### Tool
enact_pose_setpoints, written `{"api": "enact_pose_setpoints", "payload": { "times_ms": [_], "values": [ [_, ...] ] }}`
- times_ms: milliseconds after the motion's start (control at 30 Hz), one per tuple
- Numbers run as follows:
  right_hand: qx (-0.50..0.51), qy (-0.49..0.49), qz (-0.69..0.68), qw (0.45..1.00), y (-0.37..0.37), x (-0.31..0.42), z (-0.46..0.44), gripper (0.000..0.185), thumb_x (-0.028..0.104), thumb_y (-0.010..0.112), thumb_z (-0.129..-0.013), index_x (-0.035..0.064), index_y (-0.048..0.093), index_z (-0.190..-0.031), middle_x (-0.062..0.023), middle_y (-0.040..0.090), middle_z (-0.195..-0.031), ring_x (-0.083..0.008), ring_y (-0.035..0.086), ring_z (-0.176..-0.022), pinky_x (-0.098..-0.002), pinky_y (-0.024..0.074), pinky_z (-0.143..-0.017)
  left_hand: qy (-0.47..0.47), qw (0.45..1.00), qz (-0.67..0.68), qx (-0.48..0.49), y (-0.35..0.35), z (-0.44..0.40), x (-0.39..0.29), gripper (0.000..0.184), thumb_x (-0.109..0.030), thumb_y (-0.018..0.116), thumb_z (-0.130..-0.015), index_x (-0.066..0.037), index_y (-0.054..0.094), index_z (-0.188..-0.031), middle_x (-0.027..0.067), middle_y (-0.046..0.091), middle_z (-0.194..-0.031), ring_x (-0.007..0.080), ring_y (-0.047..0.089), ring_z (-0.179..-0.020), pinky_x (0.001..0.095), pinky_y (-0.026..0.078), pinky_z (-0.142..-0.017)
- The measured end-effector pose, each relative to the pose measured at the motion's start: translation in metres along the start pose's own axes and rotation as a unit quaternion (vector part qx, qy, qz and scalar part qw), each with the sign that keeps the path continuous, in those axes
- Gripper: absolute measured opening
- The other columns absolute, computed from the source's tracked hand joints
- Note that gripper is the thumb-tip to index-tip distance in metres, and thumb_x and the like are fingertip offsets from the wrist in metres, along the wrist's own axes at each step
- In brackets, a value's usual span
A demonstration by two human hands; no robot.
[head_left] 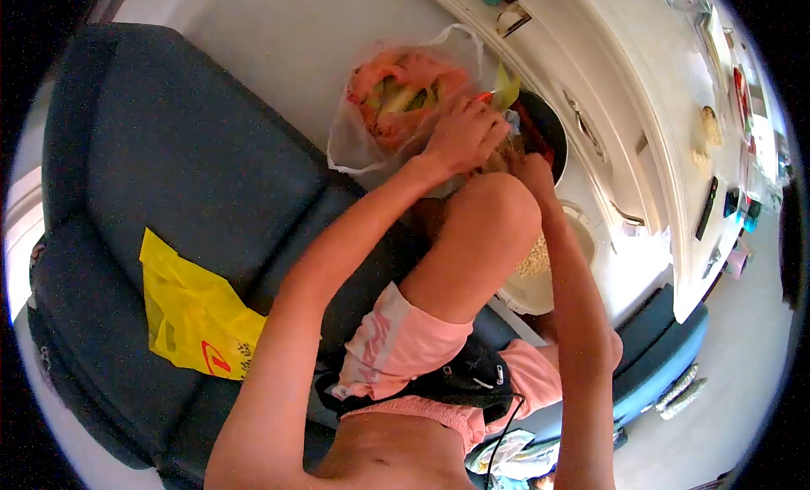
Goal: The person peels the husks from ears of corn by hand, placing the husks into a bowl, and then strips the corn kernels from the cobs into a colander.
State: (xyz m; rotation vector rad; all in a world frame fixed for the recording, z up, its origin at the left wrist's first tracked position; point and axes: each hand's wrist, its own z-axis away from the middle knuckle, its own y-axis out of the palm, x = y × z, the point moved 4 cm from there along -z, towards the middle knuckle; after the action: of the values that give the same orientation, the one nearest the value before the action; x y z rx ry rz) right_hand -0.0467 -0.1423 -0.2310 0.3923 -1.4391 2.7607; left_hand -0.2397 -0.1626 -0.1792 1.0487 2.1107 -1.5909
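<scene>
My left hand [468, 135] reaches past my raised knee, fingers bent and close together, over the edge of a clear plastic bag [342, 140]. Inside that bag lie a reddish bag and green, husk-like pieces [401, 97]. My right hand [531, 171] is just right of it, partly behind the knee, at the rim of a dark round container [553, 131]. Something brownish and blurred lies between the two hands; I cannot make out what it is or which hand holds it. A yellow-green leafy piece [506, 86] sticks up beyond my left fingers.
A pale bucket [582, 228] with light kernels [533, 260] stands beside my right forearm. White furniture with drawers [591, 119] runs along the right, corn cobs [711, 127] on top. A yellow bag [190, 308] lies on the dark sofa [194, 144].
</scene>
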Motion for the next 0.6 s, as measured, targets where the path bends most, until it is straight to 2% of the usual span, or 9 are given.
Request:
{"api": "enact_pose_setpoints", "payload": {
  "times_ms": [67, 133, 167, 233, 267, 333, 367, 400, 600],
  "values": [
    [0.045, -0.013, 0.015, 0.999, 0.008, -0.001, -0.004, 0.028, 0.027, 0.058, -0.085, 0.0009, 0.067, -0.081, -0.0215, 0.066, -0.089, -0.0383, 0.064, -0.080, -0.0461, 0.0512, -0.067, -0.123, 0.991, -0.007, -0.055, -0.017, -0.001, 0.022, 0.018, -0.019, 0.053, -0.088, -0.004, 0.062, -0.092, 0.0184, 0.060, -0.098, 0.0354, 0.055, -0.103, 0.0444, 0.042, -0.090],
    [-0.006, -0.027, 0.052, 0.998, 0.006, 0.001, 0.000, 0.028, 0.028, 0.059, -0.084, 0.0020, 0.067, -0.083, -0.0213, 0.066, -0.087, -0.0359, 0.065, -0.079, -0.0434, 0.0509, -0.065, -0.204, 0.953, 0.116, -0.190, -0.035, 0.005, 0.051, 0.014, -0.014, 0.058, -0.083, -0.004, 0.063, -0.090, 0.0195, 0.062, -0.093, 0.0363, 0.058, -0.098, 0.0439, 0.045, -0.085],
    [-0.005, -0.025, 0.055, 0.998, 0.003, 0.002, 0.002, 0.028, 0.028, 0.059, -0.084, 0.0020, 0.067, -0.083, -0.0213, 0.066, -0.087, -0.0359, 0.065, -0.079, -0.0434, 0.0509, -0.065, -0.206, 0.953, 0.120, -0.189, -0.036, 0.012, 0.071, 0.014, -0.014, 0.058, -0.083, -0.004, 0.063, -0.090, 0.0195, 0.062, -0.093, 0.0363, 0.058, -0.098, 0.0439, 0.045, -0.085],
    [0.015, 0.144, -0.029, 0.989, -0.016, 0.012, 0.009, 0.024, 0.027, 0.063, -0.081, 0.0051, 0.069, -0.087, -0.0188, 0.067, -0.087, -0.0336, 0.066, -0.082, -0.0402, 0.0510, -0.066, -0.406, 0.912, 0.050, 0.026, 0.003, 0.048, 0.136, 0.014, -0.015, 0.059, -0.081, -0.004, 0.065, -0.086, 0.0190, 0.065, -0.089, 0.0363, 0.062, -0.089, 0.0441, 0.048, -0.075],
    [0.017, 0.143, -0.025, 0.989, -0.012, 0.007, 0.009, 0.024, 0.027, 0.063, -0.081, 0.0051, 0.069, -0.087, -0.0188, 0.067, -0.087, -0.0336, 0.066, -0.082, -0.0402, 0.0510, -0.066, -0.410, 0.910, 0.052, 0.024, 0.020, 0.060, 0.151, 0.014, -0.015, 0.059, -0.081, -0.004, 0.065, -0.086, 0.0190, 0.065, -0.089, 0.0363, 0.062, -0.089, 0.0441, 0.048, -0.075],
    [-0.147, 0.002, -0.081, 0.986, -0.008, 0.010, 0.002, 0.021, 0.026, 0.063, -0.080, 0.0073, 0.071, -0.084, -0.0167, 0.068, -0.083, -0.0313, 0.067, -0.081, -0.0371, 0.0513, -0.068, -0.402, 0.915, -0.042, 0.002, 0.034, 0.094, 0.185, 0.014, -0.014, 0.060, -0.079, -0.003, 0.067, -0.082, 0.0191, 0.067, -0.087, 0.0365, 0.064, -0.080, 0.0457, 0.050, -0.067],
    [-0.092, 0.001, -0.099, 0.991, -0.009, 0.015, 0.002, 0.018, 0.024, 0.064, -0.077, 0.0088, 0.071, -0.084, -0.0160, 0.068, -0.080, -0.0333, 0.066, -0.079, -0.0422, 0.0513, -0.071, -0.389, 0.913, -0.112, 0.055, 0.044, 0.111, 0.199, 0.015, -0.014, 0.061, -0.079, -0.002, 0.068, -0.081, 0.0196, 0.068, -0.089, 0.0349, 0.066, -0.080, 0.0447, 0.051, -0.070],
    [-0.049, 0.019, -0.144, 0.988, -0.018, 0.025, 0.006, 0.019, 0.025, 0.063, -0.079, 0.0086, 0.071, -0.083, -0.0154, 0.067, -0.078, -0.0321, 0.066, -0.077, -0.0399, 0.0512, -0.070, -0.391, 0.911, -0.117, 0.059, 0.041, 0.114, 0.201, 0.015, -0.014, 0.061, -0.079, -0.002, 0.068, -0.081, 0.0196, 0.068, -0.089, 0.0349, 0.066, -0.080, 0.0447, 0.051, -0.070],
    [-0.039, 0.042, -0.216, 0.975, -0.011, 0.019, -0.012, 0.030, 0.030, 0.058, -0.085, 0.0019, 0.066, -0.078, -0.0187, 0.064, -0.072, -0.0327, 0.062, -0.063, -0.0413, 0.0471, -0.062, -0.421, 0.902, -0.095, 0.016, 0.081, 0.129, 0.229, 0.013, -0.012, 0.063, -0.077, -0.003, 0.069, -0.084, 0.0207, 0.067, -0.089, 0.0336, 0.067, -0.085, 0.0419, 0.053, -0.075]
  ]
}}
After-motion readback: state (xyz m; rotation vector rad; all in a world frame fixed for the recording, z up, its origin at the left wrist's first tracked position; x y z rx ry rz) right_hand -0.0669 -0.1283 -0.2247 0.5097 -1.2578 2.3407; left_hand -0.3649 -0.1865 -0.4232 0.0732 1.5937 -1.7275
